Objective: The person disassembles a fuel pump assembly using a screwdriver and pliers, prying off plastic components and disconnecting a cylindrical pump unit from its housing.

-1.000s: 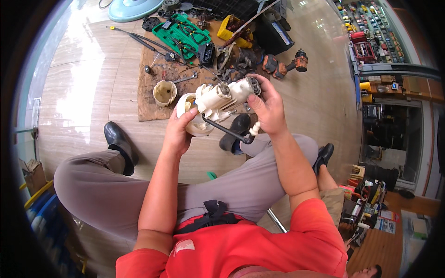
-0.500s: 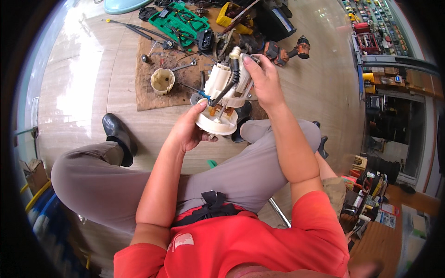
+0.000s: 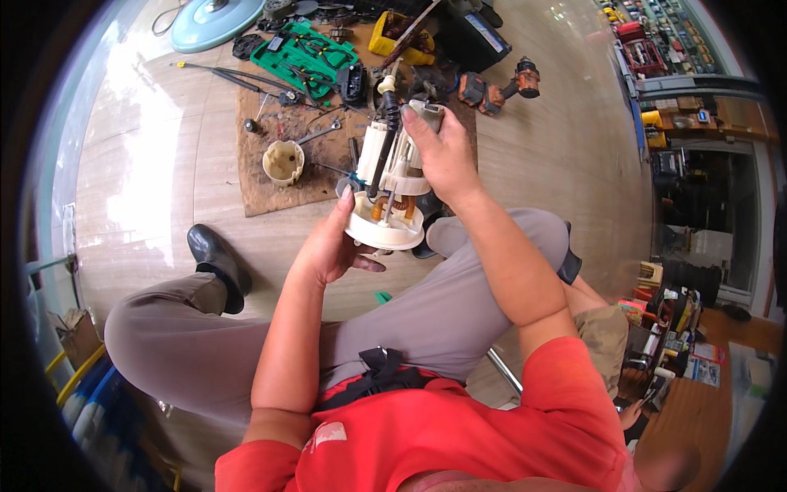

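Observation:
Between my hands is a white plastic fuel pump module (image 3: 379, 152) with a black corrugated hose, metal rods and a round flange, held over the gap between my knees. My left hand (image 3: 329, 246) closes round the flange end, its thumb on the near rim and some fingers underneath. Higher up, my right hand (image 3: 447, 160) grips the right side of the body, with the thumb on top; its other fingers are partly hidden. A cream plastic cup (image 3: 284, 163) stands on the board just beyond my left hand, with a combination wrench (image 3: 318, 133) beside it.
A stained wooden board (image 3: 262, 201) lies on the tiled floor under several tools. Beyond it are a green tool case (image 3: 305, 57), a yellow container (image 3: 402, 37), a black battery (image 3: 471, 41) and an orange-black cordless drill (image 3: 496, 86). Another person's leg (image 3: 602, 336) shows at my right.
The upper end of the pump module has tilted left, so it stands more upright in view. My right hand has shifted left with it. Both hands keep their hold.

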A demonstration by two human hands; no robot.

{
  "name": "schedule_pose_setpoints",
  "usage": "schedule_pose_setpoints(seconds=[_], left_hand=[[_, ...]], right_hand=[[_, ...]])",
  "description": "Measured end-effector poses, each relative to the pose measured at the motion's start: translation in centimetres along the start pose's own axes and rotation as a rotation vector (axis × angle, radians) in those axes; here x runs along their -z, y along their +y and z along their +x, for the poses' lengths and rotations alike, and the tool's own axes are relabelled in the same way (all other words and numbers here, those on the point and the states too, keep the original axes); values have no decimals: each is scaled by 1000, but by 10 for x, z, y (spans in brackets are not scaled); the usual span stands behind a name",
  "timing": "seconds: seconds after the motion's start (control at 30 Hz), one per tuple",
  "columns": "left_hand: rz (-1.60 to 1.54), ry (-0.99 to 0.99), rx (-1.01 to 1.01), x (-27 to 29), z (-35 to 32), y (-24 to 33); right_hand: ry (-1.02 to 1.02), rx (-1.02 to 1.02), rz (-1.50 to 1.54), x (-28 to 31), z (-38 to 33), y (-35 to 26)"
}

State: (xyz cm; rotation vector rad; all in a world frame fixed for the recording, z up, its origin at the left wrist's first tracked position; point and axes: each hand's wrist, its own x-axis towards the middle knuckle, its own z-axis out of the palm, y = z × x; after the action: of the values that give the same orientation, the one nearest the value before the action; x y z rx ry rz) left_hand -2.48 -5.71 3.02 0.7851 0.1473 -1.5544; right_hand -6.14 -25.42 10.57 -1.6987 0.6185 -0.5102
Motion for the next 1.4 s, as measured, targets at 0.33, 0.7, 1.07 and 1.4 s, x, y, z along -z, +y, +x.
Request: schedule_pose_setpoints(seconds=[0.33,0.7,1.07,1.4], left_hand=[[965,453,-1062,-20,-7,-3],[1423,214,-827,-44,-25,8],[1419,208,-723,-55,-34,4],[1730,176,-755,-67,-39,-15]], right_hand=[[124,-1,-233,3,5,-1],[39,-117,-405,12,27,30],[65,-449,-300,15,36,39],[127,-587,-198,12,56,110]])
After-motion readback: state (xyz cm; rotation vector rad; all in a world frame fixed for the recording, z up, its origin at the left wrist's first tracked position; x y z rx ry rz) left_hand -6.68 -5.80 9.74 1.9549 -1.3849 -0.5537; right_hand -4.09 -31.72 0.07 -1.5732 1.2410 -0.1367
